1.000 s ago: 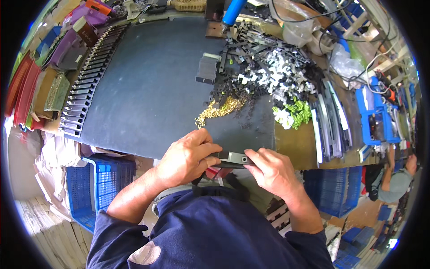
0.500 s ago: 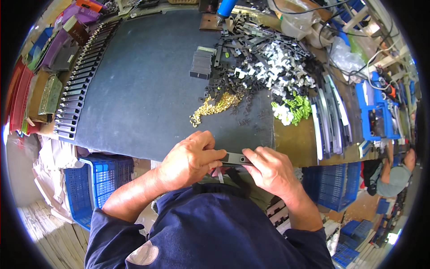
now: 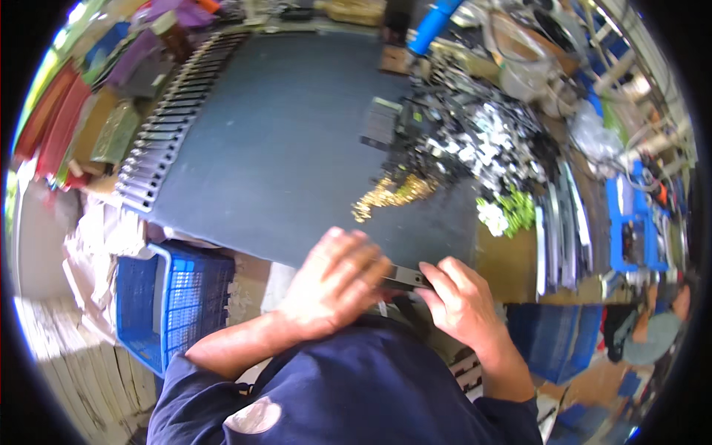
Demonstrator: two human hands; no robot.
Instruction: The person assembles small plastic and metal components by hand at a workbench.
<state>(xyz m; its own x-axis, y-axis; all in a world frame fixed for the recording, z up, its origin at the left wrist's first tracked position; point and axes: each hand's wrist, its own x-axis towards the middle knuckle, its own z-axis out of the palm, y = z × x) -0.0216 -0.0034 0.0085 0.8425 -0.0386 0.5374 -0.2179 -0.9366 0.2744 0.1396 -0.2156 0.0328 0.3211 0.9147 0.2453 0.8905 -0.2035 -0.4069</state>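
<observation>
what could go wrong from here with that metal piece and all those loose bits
The right hand pinches the grey bar-shaped part near one end, by the front edge of the dark mat, so a slip might drop it. The loose gold-coloured pieces lie beyond the left hand, so a stray sweep might scatter them. The small green pieces lie against small white pieces, so a nudge might mix them.

Strip (image 3: 407,277) by edge of tabletop (image 3: 282,141)
</observation>
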